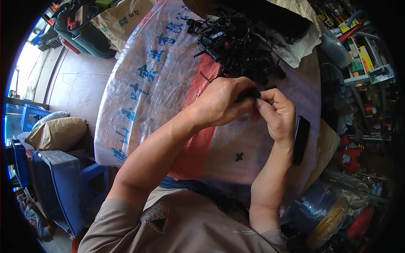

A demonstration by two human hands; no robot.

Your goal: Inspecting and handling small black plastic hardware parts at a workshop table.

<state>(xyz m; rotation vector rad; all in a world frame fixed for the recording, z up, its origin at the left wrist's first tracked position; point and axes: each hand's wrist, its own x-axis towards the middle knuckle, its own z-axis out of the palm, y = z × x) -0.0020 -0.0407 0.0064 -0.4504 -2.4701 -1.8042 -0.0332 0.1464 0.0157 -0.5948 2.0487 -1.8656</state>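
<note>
My left hand (222, 101) is closed around a small black plastic part (249, 93), most of it covered by the fingers. From the other side my right hand (277, 116) pinches at the part's right end with thumb and forefinger; what lies between those fingertips is too small to make out. Just beyond both hands is a tangled heap of black plastic parts (236, 48). On the tabletop nearer to me lies one small black cross-shaped piece (239, 157). A flat black rectangular object (301, 140), phone-like in shape, rests beside my right wrist.
A white woven plastic sheet (139, 97) with a red stripe covers the table. Blue plastic stools (59, 185) and filled sacks (59, 133) stand at left, a dark green basket (90, 38) at far left. Cluttered shelves (371, 76) and wrapped coils (320, 206) are on the right.
</note>
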